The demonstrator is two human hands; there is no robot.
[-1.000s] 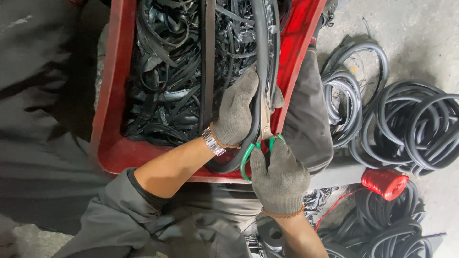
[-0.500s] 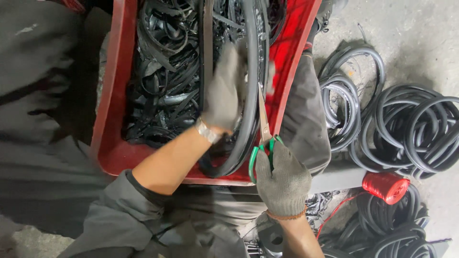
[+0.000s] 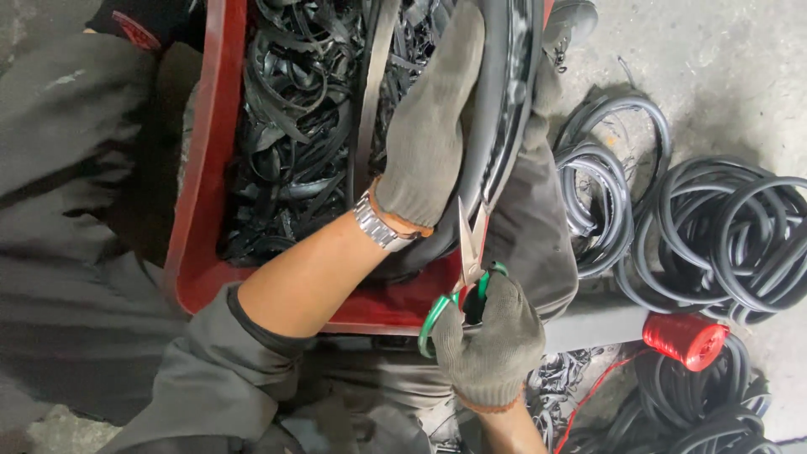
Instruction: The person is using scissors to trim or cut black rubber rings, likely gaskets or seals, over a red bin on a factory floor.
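- we see the red crate (image 3: 197,252) filling the lap, packed with black rubber offcuts (image 3: 286,143), and the thick black rubber ring (image 3: 504,101) stands on edge along its right wall.
- our left hand (image 3: 433,126), gloved, lies flat and closed around the ring's inner side, steadying it.
- our right hand (image 3: 492,349) grips the green-handled scissors (image 3: 466,261), fingers through the loops, blades nearly together and pointing up at the ring's lower curve.
- we judge this as the trimming step: the blades sit just at the rubber's edge; the next move calls for a firm bite along that edge without nicking the left glove.
- off right, coiled black rings (image 3: 723,235) crowd the concrete floor (image 3: 723,76), with a red twine spool (image 3: 685,340) near; the crate rim hems in the scissors.
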